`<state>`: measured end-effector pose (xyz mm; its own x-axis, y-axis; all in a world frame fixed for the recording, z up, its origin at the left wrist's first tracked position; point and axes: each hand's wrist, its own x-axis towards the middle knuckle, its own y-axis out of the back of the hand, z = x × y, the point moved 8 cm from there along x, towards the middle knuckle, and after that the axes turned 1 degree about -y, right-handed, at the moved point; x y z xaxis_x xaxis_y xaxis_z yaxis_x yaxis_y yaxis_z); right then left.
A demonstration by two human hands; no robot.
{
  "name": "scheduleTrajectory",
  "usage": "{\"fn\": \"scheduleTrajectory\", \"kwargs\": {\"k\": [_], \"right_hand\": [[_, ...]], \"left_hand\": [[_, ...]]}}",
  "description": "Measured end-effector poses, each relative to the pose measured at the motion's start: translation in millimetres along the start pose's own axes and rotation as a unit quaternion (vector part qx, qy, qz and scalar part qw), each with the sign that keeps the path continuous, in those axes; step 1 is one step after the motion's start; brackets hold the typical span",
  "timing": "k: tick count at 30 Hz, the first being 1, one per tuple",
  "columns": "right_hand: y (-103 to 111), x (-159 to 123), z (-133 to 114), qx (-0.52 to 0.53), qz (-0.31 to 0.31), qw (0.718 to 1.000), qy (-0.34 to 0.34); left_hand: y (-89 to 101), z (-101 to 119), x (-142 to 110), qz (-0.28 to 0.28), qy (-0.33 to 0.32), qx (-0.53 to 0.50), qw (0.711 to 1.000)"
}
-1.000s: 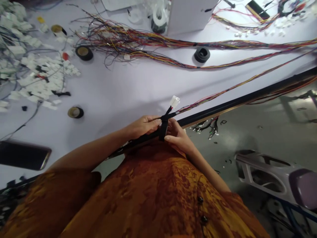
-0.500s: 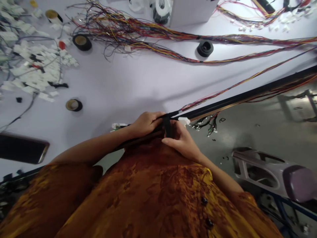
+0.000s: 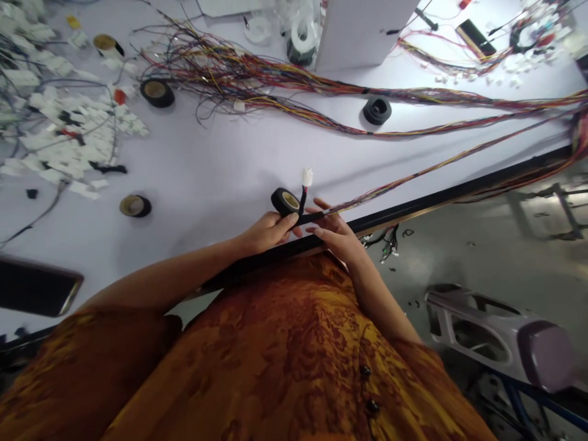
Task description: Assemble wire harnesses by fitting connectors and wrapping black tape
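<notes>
My left hand [image 3: 269, 234] is closed, its thumb pressing the black-taped end of a wire harness [image 3: 313, 217]. A roll of black tape [image 3: 278, 201] sits at that hand's fingertips, against the harness. From the taped part a short branch rises to a white connector [image 3: 307, 177]. On the other side of the harness, my right hand [image 3: 337, 234] has its fingers apart, with the thumb below the wires and other fingers behind them. Whether those fingers touch the harness is hard to tell.
Long wire bundles [image 3: 395, 94] cross the table. More tape rolls [image 3: 377, 111] lie about, with a heap of white connectors [image 3: 68, 135] at left and a phone [image 3: 37, 285] below it. The table's dark edge [image 3: 413, 205] runs beside me; a plastic chair [image 3: 496, 337] stands at right.
The tape roll went from hanging below the harness by my right hand to beyond it at my left fingertips. My right hand has opened. The white connector swung right, then back up.
</notes>
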<state>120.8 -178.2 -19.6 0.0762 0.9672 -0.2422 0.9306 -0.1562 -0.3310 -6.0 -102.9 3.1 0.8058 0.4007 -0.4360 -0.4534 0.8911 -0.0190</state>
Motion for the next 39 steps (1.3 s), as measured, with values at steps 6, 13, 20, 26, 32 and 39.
{"fn": "scheduleTrajectory", "kwargs": {"k": [6,13,20,26,32,39], "right_hand": [[-35.5,58.6,-19.7,-0.043,-0.295,0.954,0.022],[-35.6,14.0,-7.3,-0.132,-0.171,0.976,-0.009],[-52.0,-49.1,-6.7,-0.163,-0.023,0.986,-0.008],[-52.3,-20.5,9.4,0.079,0.074,0.992,-0.07],[-51.0,-3.7,19.8,0.076,0.137,0.987,-0.028],[-39.1,-0.2,-8.9,-0.209,0.178,0.958,0.084]], "left_hand": [[-19.6,-4.2,-2.6,-0.157,0.13,-0.177,0.963],[-4.2,2.7,-4.5,-0.113,0.084,-0.062,0.988],[8.8,35.1,-9.7,0.071,-0.138,0.37,0.916],[11.0,31.1,-3.1,0.025,-0.141,0.204,0.968],[13.3,28.2,-4.8,0.103,-0.147,0.178,0.968],[20.8,15.3,-0.6,0.139,-0.157,0.169,0.963]]}}
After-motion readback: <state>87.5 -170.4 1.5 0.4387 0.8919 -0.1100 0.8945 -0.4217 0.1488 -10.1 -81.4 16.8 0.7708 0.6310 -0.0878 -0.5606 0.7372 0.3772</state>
